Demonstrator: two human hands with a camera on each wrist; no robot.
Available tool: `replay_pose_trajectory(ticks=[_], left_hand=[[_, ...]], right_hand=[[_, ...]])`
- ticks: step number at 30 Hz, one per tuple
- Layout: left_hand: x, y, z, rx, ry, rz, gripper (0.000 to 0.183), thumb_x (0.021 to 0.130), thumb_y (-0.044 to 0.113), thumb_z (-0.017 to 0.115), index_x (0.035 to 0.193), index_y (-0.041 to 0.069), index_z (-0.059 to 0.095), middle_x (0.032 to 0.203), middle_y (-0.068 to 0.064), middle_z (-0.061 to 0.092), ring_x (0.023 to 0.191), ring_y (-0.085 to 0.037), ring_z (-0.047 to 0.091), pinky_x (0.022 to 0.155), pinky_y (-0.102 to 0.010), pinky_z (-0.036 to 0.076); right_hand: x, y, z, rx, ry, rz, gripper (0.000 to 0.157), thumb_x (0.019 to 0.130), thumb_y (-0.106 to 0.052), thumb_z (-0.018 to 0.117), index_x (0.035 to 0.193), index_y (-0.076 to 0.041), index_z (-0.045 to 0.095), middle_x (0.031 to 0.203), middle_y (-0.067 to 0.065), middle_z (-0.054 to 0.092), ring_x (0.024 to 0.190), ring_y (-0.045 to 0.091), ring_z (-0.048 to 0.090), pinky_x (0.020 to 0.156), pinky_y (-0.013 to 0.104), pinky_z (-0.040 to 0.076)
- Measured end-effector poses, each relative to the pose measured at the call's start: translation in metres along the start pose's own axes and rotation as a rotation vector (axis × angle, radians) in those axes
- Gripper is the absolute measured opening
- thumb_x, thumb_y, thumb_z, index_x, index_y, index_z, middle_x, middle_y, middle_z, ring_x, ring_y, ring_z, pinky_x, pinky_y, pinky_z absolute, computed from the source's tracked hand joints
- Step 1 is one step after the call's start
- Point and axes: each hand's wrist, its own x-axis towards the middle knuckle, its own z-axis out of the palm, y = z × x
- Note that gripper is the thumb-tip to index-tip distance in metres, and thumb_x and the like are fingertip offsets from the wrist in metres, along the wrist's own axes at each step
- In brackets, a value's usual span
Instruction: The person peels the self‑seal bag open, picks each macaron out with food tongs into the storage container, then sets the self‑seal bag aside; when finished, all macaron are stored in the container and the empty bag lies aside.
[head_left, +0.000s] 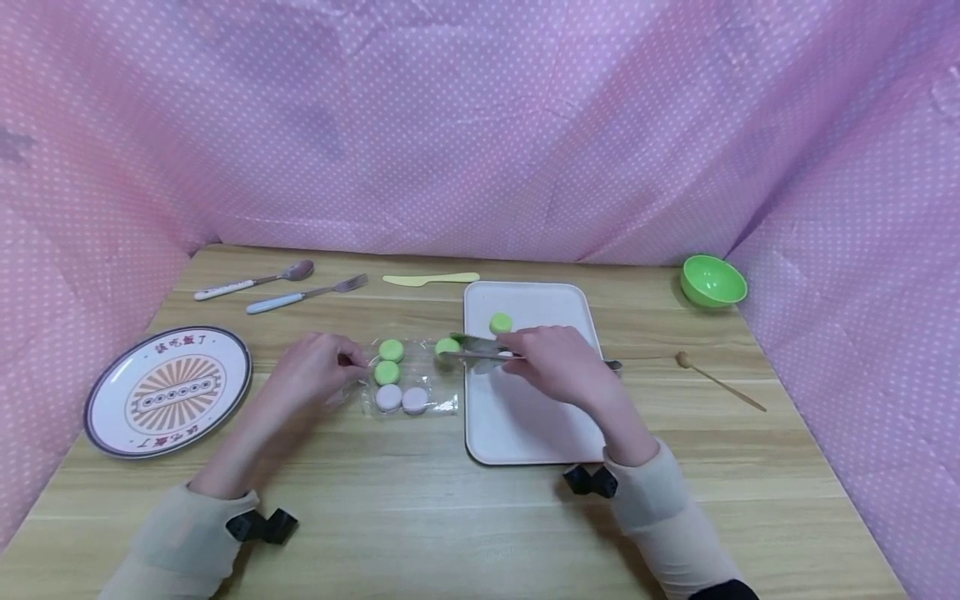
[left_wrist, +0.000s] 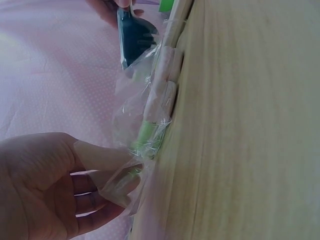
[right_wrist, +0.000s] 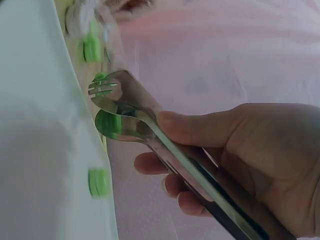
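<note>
- Left hand [head_left: 315, 367]: thumb and fingers pinch the near-left margin of the clear plastic package [head_left: 448, 404]; the other fingers are bent behind it.
- Right hand [head_left: 553, 360]: fingers clamped around the metal tongs [right_wrist: 200, 175], which extend over the white tray [head_left: 540, 425] toward the package.
- Package: lies in the middle of the table [head_left: 420, 517], directly beside the tray's left edge.
- Package contents, left column, far to near: a first green macaron [head_left: 391, 350], a second green macaron [head_left: 387, 372] and a first pale pink macaron [head_left: 388, 397]. A second pale pink macaron [head_left: 415, 401] sits to the right of the nearest one.
- Third green macaron [head_left: 446, 347]: at the tong tips, over the package's far-right corner. Whether the tips grip it cannot be determined.
- Fourth green macaron [head_left: 501, 323]: rests on the tray toward its far-left corner. A pale object beneath the tongs is mostly hidden.
- Patterned plate [head_left: 120, 375]: at the table's left edge.
- Spoon [head_left: 255, 283] and fork [head_left: 306, 296]: near the far-left corner.
- Yellow knife [head_left: 435, 279]: along the far edge.
- Green bowl [head_left: 712, 282]: at the far-right corner.
- Thin wooden utensil [head_left: 720, 382]: near the right edge.
</note>
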Motion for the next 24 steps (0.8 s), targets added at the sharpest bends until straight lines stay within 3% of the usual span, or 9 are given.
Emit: replay_pose_trajectory(ticks=[8, 13, 18, 24], left_hand=[[0.000, 0.000, 0.001, -0.012, -0.007, -0.010, 0.007, 0.077, 0.026, 0.076, 0.080, 0.021, 0.074, 0.084, 0.004, 0.072, 0.077, -0.013, 0.062, 0.073, -0.035, 0.048], [0.000, 0.000, 0.000, -0.014, -0.001, -0.003, 0.006, 0.077, 0.026, 0.075, 0.080, 0.021, 0.074, 0.083, 0.004, 0.072, 0.076, -0.012, 0.062, 0.072, -0.035, 0.048], [-0.001, 0.000, 0.000, -0.015, -0.005, -0.008, 0.006, 0.077, 0.026, 0.076, 0.080, 0.021, 0.074, 0.083, 0.005, 0.072, 0.076, -0.011, 0.062, 0.072, -0.034, 0.048], [-0.001, 0.001, 0.000, -0.013, 0.004, 0.013, 0.005, 0.077, 0.027, 0.076, 0.077, 0.023, 0.073, 0.082, 0.006, 0.072, 0.075, -0.011, 0.062, 0.072, -0.035, 0.048]], right_hand=[[-0.035, 0.065, -0.012, 0.045, 0.058, 0.109, 0.029, 0.089, -0.030, 0.063, 0.116, -0.019, 0.063, 0.092, -0.001, 0.070, 0.082, 0.020, 0.067, 0.070, 0.041, 0.052], [-0.049, 0.096, -0.011, 0.000, 0.062, 0.194, 0.032, 0.088, -0.030, 0.065, 0.117, -0.018, 0.063, 0.089, 0.001, 0.070, 0.073, 0.020, 0.063, 0.061, 0.041, 0.048], [-0.049, 0.107, -0.007, -0.029, 0.052, 0.209, 0.033, 0.087, -0.033, 0.066, 0.117, -0.019, 0.064, 0.083, 0.002, 0.069, 0.063, 0.017, 0.055, 0.052, 0.033, 0.041], [-0.048, 0.109, -0.003, -0.034, 0.040, 0.202, 0.030, 0.088, -0.032, 0.064, 0.114, -0.018, 0.064, 0.081, 0.000, 0.068, 0.062, 0.016, 0.054, 0.050, 0.030, 0.038]])
